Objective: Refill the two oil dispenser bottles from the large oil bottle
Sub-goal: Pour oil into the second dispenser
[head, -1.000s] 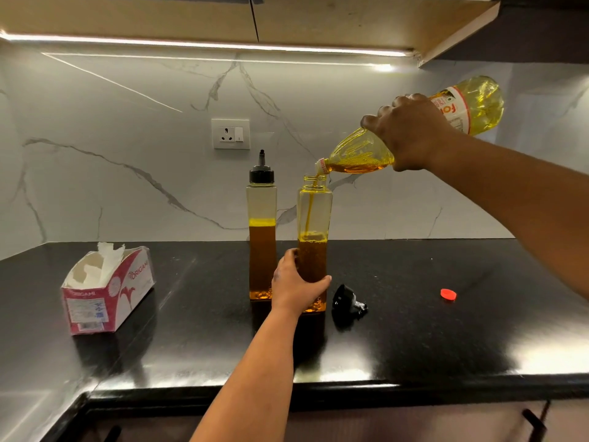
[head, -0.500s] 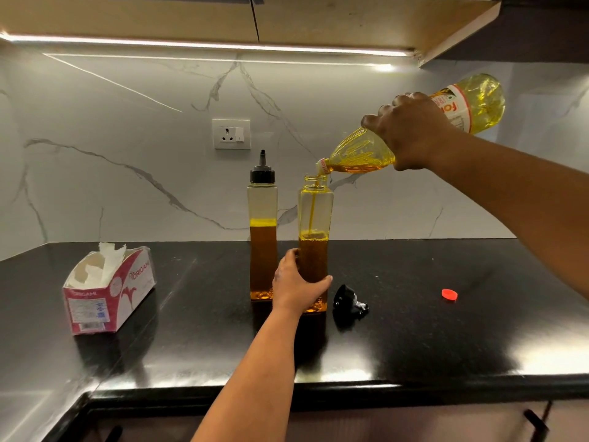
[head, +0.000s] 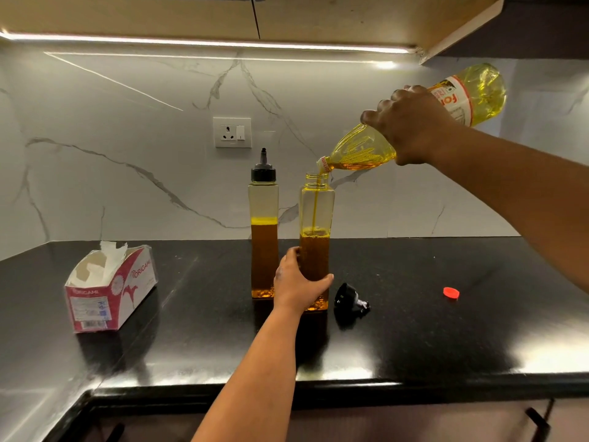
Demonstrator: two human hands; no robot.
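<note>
Currently the right hand (head: 411, 129) is raised at upper right, fingers curled over the shoulder of the large oil bottle (head: 471, 94), which it grips tilted neck-down toward the left; yellow oil pools in the lowered neck and shoulder. The bottle mouth sits just above and slightly right of the open dispenser bottle (head: 317, 205), with a thin oil stream (head: 315, 212) falling from the mouth through the open neck to the oil surface inside. Oil level in this bottle: roughly mid-height, bubbles at the surface. The left hand (head: 298, 283) grips the lower part of the same bottle, thumb on the right face and fingers wrapped round the left side; bottle upright on the black countertop (head: 414, 339). Just beside it on the left stands the capped dispenser bottle (head: 263, 205), upright, black nozzle cap on, oil level a little higher than its neighbour; whether the two bottles touch cannot be told. A black nozzle cap (head: 349, 298) lies on its side on the counter just right of the open bottle. A small red cap (head: 451, 292) lies further right, well apart. A tissue box (head: 111, 288) sits at left, open, white tissue sticking up. A wall socket (head: 232, 132) is on the marble backsplash behind the bottles
</note>
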